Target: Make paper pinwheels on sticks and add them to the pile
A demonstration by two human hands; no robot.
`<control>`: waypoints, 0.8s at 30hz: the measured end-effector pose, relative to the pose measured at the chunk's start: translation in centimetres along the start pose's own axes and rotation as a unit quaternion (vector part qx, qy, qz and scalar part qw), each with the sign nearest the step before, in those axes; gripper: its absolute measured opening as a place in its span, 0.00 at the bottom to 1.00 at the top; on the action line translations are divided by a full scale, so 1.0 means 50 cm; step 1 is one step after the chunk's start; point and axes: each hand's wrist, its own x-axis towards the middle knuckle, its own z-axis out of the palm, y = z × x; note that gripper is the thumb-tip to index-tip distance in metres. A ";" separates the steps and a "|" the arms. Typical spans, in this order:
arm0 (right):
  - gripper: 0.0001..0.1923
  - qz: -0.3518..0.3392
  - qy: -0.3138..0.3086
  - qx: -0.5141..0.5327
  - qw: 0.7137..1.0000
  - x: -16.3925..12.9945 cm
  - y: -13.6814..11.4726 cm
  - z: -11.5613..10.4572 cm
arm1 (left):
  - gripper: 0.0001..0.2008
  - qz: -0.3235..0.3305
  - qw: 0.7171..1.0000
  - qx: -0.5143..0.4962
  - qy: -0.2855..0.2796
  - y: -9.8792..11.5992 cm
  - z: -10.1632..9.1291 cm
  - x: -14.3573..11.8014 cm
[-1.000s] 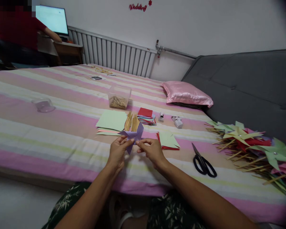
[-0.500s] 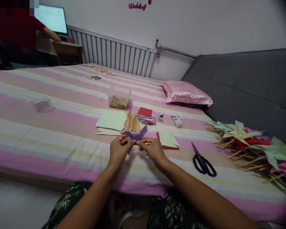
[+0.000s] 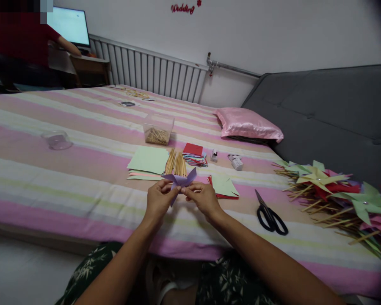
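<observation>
A purple folded-paper pinwheel (image 3: 183, 180) is held above the pink-striped fabric bedsheet (image 3: 98, 190), pinched by the fingertips of the left hand (image 3: 158, 198) and right hand (image 3: 205, 198). Thin tan sticks (image 3: 179, 164) are laid just beyond, beside pale-green paper sheets (image 3: 148, 159).

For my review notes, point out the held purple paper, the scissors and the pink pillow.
Purple paper (image 3: 182, 181): head view, on its folded upper part.
Scissors (image 3: 268, 211): head view, where blades meet handles.
Pink pillow (image 3: 250, 123): head view, middle of its top.
</observation>
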 end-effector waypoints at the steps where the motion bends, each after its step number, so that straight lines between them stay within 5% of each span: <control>1: 0.13 -0.009 -0.002 -0.004 1.000 0.000 0.000 0.000 | 0.16 -0.001 1.000 0.002 -0.002 0.000 -0.001 0.001; 5: 0.13 -0.024 -0.006 -0.020 0.999 -0.001 0.000 0.000 | 0.16 -0.008 1.000 0.009 0.000 0.002 0.000 0.001; 11: 0.15 -0.024 -0.034 -0.031 0.999 0.006 -0.007 -0.012 | 0.16 -0.027 0.997 0.003 0.077 0.008 0.001 0.002; 16: 0.14 0.006 0.085 -0.157 0.984 0.047 0.017 -0.070 | 0.18 -0.027 0.985 0.007 0.169 0.012 -0.016 0.018; 24: 0.14 0.055 0.025 -0.337 0.940 0.069 0.073 -0.102 | 0.13 -0.022 0.988 0.010 0.150 0.008 -0.019 0.024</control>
